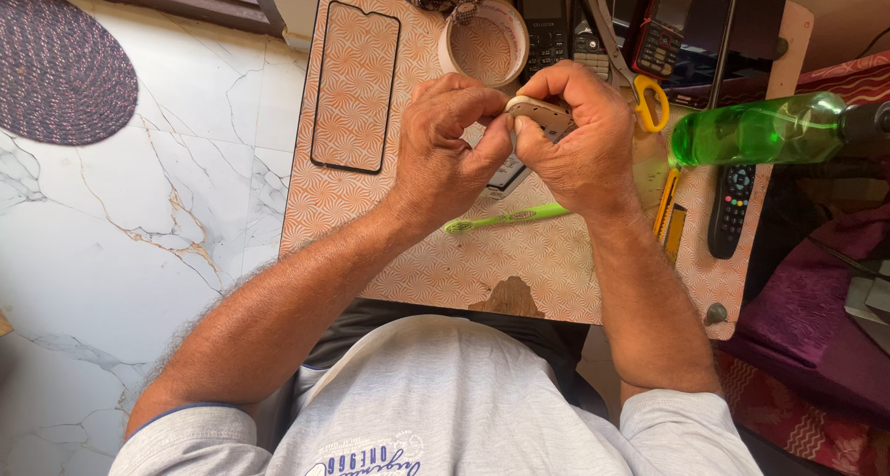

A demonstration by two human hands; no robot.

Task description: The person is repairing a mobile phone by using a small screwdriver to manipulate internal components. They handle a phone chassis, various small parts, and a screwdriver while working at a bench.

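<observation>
Both hands meet over a small table [436, 263] covered in an orange patterned sheet. My left hand [450, 147] and my right hand [579, 138] together grip a small pale device [542, 114] with a keypad-like face, held a little above the tabletop. Fingers of both hands pinch its edges, and most of it is hidden by them. Under the hands lies a green toothbrush [508, 218]. A flat grey item [508, 175] shows just below the left fingers.
A black phone screen frame [355, 87] lies at the left. A tape roll [484, 40], keypad phones [667, 31], yellow-handled scissors [649, 101], a green bottle [756, 128], a remote [731, 207] and a yellow cutter [669, 216] crowd the back and right. White marble floor [130, 235] lies left.
</observation>
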